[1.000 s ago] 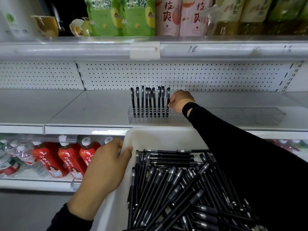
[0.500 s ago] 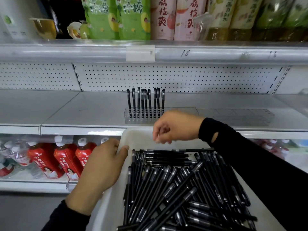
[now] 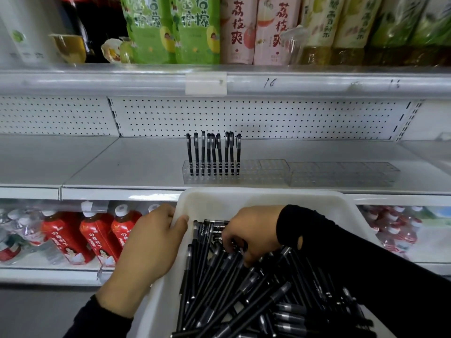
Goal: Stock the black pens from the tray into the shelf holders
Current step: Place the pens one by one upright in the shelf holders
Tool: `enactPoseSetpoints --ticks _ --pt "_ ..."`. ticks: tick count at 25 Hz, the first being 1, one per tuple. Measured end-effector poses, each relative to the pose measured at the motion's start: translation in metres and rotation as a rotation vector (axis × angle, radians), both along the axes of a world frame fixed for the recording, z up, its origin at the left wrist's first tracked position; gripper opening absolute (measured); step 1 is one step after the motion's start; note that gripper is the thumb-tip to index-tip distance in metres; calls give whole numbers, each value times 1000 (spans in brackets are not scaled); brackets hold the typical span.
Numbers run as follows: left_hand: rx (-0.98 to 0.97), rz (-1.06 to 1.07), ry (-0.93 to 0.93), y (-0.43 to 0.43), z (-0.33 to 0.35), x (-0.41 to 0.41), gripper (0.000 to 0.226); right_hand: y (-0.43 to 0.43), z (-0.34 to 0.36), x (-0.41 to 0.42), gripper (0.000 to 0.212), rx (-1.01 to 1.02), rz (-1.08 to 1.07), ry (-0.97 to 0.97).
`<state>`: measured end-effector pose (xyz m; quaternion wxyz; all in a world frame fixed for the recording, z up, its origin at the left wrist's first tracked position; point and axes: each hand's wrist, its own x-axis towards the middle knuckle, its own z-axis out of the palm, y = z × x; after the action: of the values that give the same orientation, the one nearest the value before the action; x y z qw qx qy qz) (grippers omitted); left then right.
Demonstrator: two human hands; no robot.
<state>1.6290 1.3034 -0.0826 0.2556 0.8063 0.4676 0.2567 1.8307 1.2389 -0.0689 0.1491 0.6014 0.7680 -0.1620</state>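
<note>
many pens [image 3: 219,289]: heaped in tray [image 3: 244,200], near
standing pens [image 3: 213,152]: upright in left holder [image 3: 256,176] on far shelf [image 3: 122,167]
left hand [image 3: 148,245]: grips tray's left rim
right hand [image 3: 253,230]: in tray, fingers curled round pens in the pile

**Legible text.** Upper shelf's front rail [image 3: 269,82]: handwritten "16"; a second handwritten mark farther right is illegible. Pink cartons [image 3: 238,30]: "荔枝爽" in vertical red characters. Green pouches [image 3: 148,28]: "柠檬". Lettering on the yellow-green cartons [image 3: 322,20], red bottles [image 3: 97,235] and black pens [image 3: 231,289] in the tray [image 3: 244,193] is too blurred or small to read.
</note>
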Motion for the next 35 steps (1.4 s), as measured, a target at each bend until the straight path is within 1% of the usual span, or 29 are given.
enactPoseSetpoints --ticks 2,6,10,14,17,20,23,27,32,35 --pt "1 -2 5 0 0 0 17 0 -3 -1 30 -11 -7 46" --pt "9 -6 10 0 0 0 18 1 -3 2 26 -2 -43 210" --pt "-5 -3 -5 1 -1 -1 17 1 1 3 15 0 -84 444" --pt "6 -3 -17 0 0 0 20 3 1 9 13 -68 -195 747" --pt "1 -1 -25 -1 0 0 19 3 4 11 14 -28 -305 926" --pt "6 -5 -17 0 0 -1 18 3 10 13 14 40 -395 1059" --pt "9 2 -17 0 -1 -1 18 3 13 14 13 107 -420 1116" --pt "2 1 -18 -1 -1 -1 17 2 13 4 14 147 -403 1108" --pt "-1 -6 -28 -1 0 -1 18 1 6 -14 12 114 -344 1120" --pt "-3 -11 -26 -1 0 -2 18 -2 3 -20 16 64 -329 1132"
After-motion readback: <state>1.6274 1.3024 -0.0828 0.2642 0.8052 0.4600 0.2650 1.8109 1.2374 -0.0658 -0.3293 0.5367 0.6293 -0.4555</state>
